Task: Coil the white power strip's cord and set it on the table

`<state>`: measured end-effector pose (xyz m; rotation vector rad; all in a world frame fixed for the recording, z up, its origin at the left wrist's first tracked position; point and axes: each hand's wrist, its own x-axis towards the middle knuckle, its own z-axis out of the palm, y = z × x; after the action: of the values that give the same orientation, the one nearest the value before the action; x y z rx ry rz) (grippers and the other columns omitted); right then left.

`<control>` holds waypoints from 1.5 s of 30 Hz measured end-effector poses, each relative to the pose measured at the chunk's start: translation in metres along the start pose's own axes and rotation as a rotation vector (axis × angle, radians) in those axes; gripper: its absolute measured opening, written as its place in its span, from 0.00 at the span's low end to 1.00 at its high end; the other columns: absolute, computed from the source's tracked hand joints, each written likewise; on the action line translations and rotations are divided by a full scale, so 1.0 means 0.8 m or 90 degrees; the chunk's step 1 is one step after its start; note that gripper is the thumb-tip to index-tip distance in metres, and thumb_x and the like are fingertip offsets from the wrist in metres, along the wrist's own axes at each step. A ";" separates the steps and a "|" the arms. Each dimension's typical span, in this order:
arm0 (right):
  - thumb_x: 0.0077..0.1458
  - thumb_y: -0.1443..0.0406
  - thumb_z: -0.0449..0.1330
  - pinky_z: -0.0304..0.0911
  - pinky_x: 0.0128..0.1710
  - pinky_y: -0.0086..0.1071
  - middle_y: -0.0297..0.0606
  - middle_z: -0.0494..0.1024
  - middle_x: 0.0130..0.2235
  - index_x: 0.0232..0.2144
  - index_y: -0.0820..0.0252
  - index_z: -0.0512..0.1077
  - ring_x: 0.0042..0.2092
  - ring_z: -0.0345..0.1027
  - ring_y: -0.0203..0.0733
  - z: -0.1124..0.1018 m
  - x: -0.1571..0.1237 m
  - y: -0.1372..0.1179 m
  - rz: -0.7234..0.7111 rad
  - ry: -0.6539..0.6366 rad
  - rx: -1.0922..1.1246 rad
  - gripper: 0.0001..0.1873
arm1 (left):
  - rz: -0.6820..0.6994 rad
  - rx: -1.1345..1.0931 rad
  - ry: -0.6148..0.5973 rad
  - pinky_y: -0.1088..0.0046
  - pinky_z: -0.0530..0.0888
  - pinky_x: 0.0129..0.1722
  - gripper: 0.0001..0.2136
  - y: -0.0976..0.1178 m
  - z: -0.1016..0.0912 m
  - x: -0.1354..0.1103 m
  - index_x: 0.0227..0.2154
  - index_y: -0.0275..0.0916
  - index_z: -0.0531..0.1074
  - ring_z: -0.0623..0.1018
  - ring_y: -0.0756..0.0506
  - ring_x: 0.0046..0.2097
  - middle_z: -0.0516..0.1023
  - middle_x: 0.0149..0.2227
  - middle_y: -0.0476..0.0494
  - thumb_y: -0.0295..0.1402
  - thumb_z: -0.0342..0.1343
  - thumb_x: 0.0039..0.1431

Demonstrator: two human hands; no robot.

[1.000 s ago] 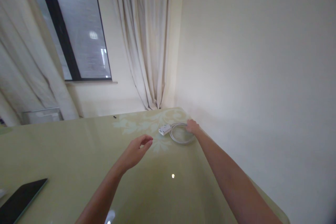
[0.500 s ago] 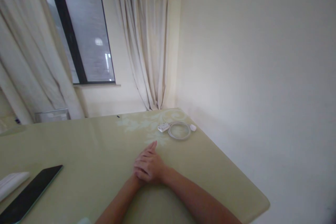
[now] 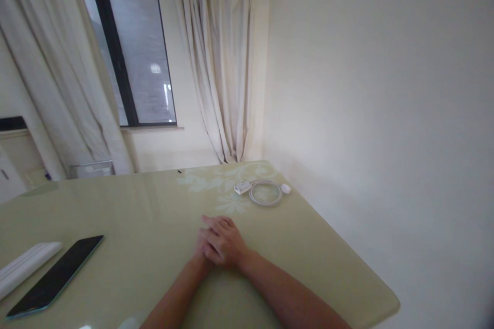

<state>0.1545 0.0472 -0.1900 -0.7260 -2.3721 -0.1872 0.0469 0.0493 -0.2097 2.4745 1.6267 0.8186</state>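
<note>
My two hands are clasped together above the near middle of the table [image 3: 154, 216]. My right hand [image 3: 229, 247] lies on top, its fingers wrapped over my left hand [image 3: 201, 245]. Much of the left hand is hidden under the right, and its fingers show only in part. One finger sticks out to the left at the top of the clasp; I cannot tell which hand it belongs to. Beyond the hands lies a coiled white cable [image 3: 266, 193] with a white power adapter [image 3: 243, 187] at its left end and a small white plug [image 3: 285, 188] at its right.
A dark flat tablet-like slab [image 3: 57, 275] lies at the left, beside a long white object [image 3: 29, 264]. A tiny dark item [image 3: 179, 171] is near the far edge. A wall [image 3: 366, 113] borders the right side; curtains [image 3: 227, 61] and a window [image 3: 142, 51] stand behind.
The view has turned slightly left and up. My hands stay clasped, but the fingers have shifted: those pointing up and right are now folded, and one finger points left.
</note>
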 end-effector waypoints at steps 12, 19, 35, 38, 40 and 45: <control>0.66 0.60 0.59 0.59 0.64 0.45 0.48 0.66 0.69 0.59 0.57 0.73 0.62 0.66 0.50 -0.015 0.001 0.009 0.184 0.009 0.078 0.21 | 0.028 0.130 -0.051 0.55 0.67 0.64 0.25 -0.006 -0.026 -0.005 0.65 0.40 0.72 0.72 0.35 0.63 0.75 0.63 0.33 0.27 0.52 0.66; 0.67 0.61 0.58 0.59 0.65 0.46 0.47 0.67 0.68 0.61 0.55 0.71 0.63 0.64 0.50 -0.021 0.000 0.006 0.172 0.026 0.083 0.22 | 0.027 0.166 -0.049 0.48 0.61 0.65 0.25 0.003 -0.029 -0.008 0.66 0.44 0.71 0.70 0.32 0.63 0.76 0.63 0.33 0.30 0.52 0.67; 0.67 0.60 0.58 0.61 0.65 0.45 0.47 0.68 0.67 0.57 0.56 0.74 0.62 0.67 0.49 -0.021 -0.006 0.005 0.221 0.036 0.107 0.19 | 0.013 0.151 -0.077 0.53 0.69 0.51 0.24 0.012 -0.037 -0.003 0.66 0.47 0.70 0.72 0.32 0.61 0.74 0.63 0.32 0.34 0.51 0.68; 0.67 0.58 0.58 0.62 0.65 0.44 0.44 0.68 0.68 0.59 0.53 0.73 0.63 0.67 0.49 -0.023 -0.008 0.006 0.229 0.026 0.068 0.21 | 0.011 0.153 -0.093 0.53 0.69 0.50 0.23 0.017 -0.041 -0.002 0.64 0.46 0.72 0.72 0.33 0.60 0.74 0.62 0.32 0.33 0.50 0.67; 0.68 0.55 0.56 0.62 0.66 0.42 0.40 0.68 0.69 0.61 0.50 0.71 0.65 0.66 0.49 -0.031 -0.006 0.018 0.239 0.008 0.003 0.22 | -0.008 0.151 -0.092 0.54 0.69 0.50 0.22 0.019 -0.041 -0.002 0.61 0.43 0.73 0.73 0.34 0.58 0.75 0.61 0.32 0.34 0.50 0.67; 0.73 0.61 0.43 0.51 0.71 0.34 0.32 0.63 0.72 0.67 0.48 0.66 0.71 0.56 0.42 -0.073 0.005 0.111 0.437 -0.070 -0.229 0.25 | -0.032 0.138 -0.063 0.51 0.67 0.55 0.23 0.016 -0.033 -0.005 0.61 0.35 0.71 0.73 0.35 0.59 0.71 0.64 0.29 0.31 0.46 0.65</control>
<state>0.2320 0.1058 -0.1458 -1.7044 -2.0617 -0.2812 0.0443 0.0341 -0.1843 2.5531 1.8219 0.5297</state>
